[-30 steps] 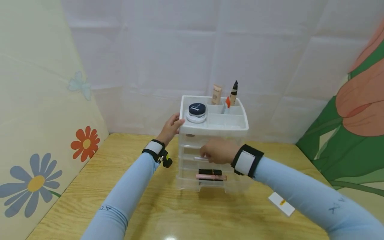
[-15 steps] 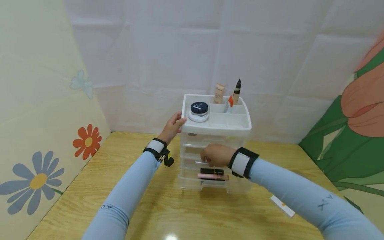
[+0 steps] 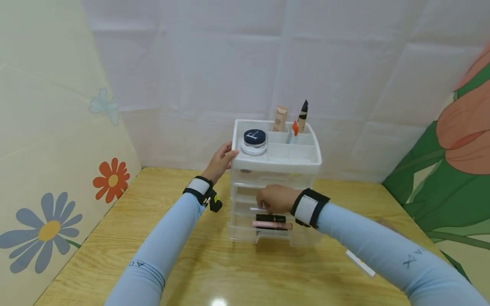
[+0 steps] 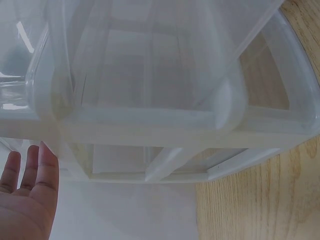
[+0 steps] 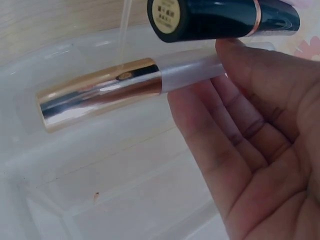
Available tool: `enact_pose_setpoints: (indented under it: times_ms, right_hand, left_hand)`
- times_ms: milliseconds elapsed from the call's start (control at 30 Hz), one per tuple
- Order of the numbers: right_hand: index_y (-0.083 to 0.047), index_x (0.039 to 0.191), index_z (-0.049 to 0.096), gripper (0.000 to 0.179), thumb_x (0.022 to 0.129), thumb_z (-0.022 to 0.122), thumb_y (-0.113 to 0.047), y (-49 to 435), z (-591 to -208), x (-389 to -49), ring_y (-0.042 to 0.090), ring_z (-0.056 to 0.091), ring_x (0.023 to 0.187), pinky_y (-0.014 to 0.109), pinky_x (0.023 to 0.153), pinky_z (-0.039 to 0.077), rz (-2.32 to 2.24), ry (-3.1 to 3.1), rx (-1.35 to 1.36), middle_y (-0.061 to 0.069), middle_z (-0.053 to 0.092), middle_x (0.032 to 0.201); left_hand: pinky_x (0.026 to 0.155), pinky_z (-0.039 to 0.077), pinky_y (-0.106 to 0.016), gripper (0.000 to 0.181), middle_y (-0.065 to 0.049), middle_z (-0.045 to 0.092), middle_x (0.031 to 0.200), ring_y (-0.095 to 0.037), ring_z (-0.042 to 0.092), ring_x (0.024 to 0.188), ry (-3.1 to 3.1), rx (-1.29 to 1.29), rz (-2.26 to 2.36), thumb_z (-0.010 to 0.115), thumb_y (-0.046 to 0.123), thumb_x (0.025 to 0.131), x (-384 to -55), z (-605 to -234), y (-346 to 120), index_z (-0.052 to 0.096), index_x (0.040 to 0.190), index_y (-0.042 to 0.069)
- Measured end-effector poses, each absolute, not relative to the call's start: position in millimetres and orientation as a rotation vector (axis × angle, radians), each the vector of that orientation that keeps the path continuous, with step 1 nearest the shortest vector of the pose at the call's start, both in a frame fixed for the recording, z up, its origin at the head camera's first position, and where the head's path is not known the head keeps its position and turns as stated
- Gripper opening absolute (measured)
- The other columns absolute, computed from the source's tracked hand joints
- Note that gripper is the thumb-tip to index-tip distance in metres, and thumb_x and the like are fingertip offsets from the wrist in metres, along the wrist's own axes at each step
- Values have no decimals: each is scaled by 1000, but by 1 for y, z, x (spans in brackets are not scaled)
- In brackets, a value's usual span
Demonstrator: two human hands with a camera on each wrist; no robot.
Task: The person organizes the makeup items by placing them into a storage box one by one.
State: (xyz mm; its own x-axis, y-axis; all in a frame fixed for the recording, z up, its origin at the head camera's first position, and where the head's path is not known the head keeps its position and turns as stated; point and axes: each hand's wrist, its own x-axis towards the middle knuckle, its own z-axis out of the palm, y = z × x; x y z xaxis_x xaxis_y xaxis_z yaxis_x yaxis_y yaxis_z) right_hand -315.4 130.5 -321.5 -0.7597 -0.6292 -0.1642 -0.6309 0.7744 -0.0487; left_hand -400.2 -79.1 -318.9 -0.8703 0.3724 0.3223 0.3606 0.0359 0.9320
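Note:
A white-topped, clear-drawered cosmetics organizer (image 3: pixel 275 165) stands before me. My left hand (image 3: pixel 220 161) rests against its upper left side, fingers extended; the left wrist view shows those fingers (image 4: pixel 46 167) beside the clear frame. In front of the middle drawers, my right hand (image 3: pixel 279 198) points down with fingers bent. In the right wrist view, its thumb and fingers pinch a shiny gold-and-white cosmetic tube (image 5: pixel 102 90). Next to that tube is a black tube (image 5: pixel 215 20) with a gold ring. The lower drawer holds a black tube (image 3: pixel 270 218) and a pink tube (image 3: pixel 269 225).
On the organizer's top are a dark-lidded powder jar (image 3: pixel 254 137) on a white round case (image 3: pixel 253 148), a beige squeeze tube (image 3: pixel 280 119), a black-tipped tube (image 3: pixel 303 114) and an orange-tipped item (image 3: pixel 294 128). A small white box (image 3: pixel 360 264) lies right on the wooden table (image 3: pixel 183 272).
My right hand has sunk slightly along the drawer fronts, and the right forearm has shifted a little, covering more of the white box. The left hand keeps its place on the organizer.

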Motion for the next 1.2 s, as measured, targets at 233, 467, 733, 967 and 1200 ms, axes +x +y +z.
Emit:
enact_pose_setpoints:
  times_ms: [233,467,733,967,1200]
  right_hand:
    - [-11,91,72,14,82,77,-2,133,-320,-313,13,61,74,32,71,55,14,2802,-1011,-2,67,81]
    - [-7,99,71,18,82,76,0,135,-312,-307,15,61,76,32,72,55,22,2805,-1018,1,67,83]
    - [-5,109,72,26,84,79,-3,152,-296,-300,15,61,81,34,76,55,-9,2859,-1015,2,67,90]
    - [-4,104,70,23,83,77,1,180,-264,-277,15,59,79,35,74,55,-75,2947,-1134,3,66,87]
    - [-5,105,70,21,86,76,0,216,-238,-251,14,62,83,37,73,57,-184,3032,-974,2,68,92]
  left_hand:
    - [109,44,-55,59,-25,39,153,-41,49,133,2249,795,2037,44,26,105,-397,-317,-78,31,157,3]
    - [109,44,-56,57,-25,39,153,-41,48,133,2246,787,2039,44,24,105,-398,-318,-79,31,157,4]
    - [107,46,-54,57,-26,41,152,-39,50,130,2214,819,2067,44,21,104,-397,-318,-78,31,156,1]
    - [108,45,-54,57,-25,39,154,-40,48,133,2221,820,2037,42,23,106,-395,-316,-79,29,157,3]
    - [109,44,-55,58,-25,38,155,-40,48,133,2225,816,2034,42,23,106,-394,-316,-78,28,157,2]
